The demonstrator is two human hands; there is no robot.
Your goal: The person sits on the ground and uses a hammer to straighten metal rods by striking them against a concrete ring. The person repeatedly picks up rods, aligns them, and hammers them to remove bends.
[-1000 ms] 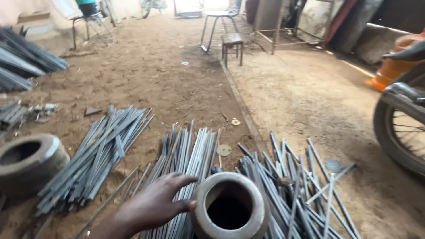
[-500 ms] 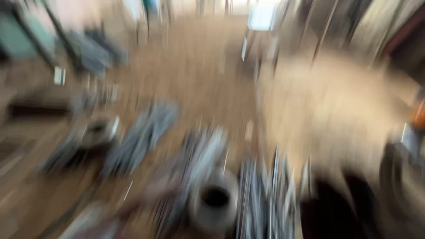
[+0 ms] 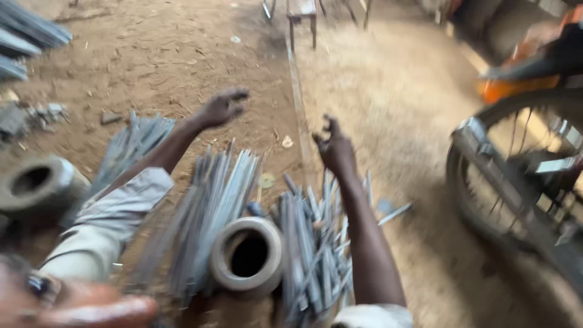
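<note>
Both my hands are up, fingers spread, holding nothing: left hand (image 3: 223,107), right hand (image 3: 334,146). The rods (image 3: 313,255) lie below my right hand, pointing away from me; the right is nearer.

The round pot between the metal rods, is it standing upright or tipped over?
Upright: the clay pot shows its round dark mouth facing up toward the camera, ringed by its rim. Whether anything is inside, cannot tell.
</note>
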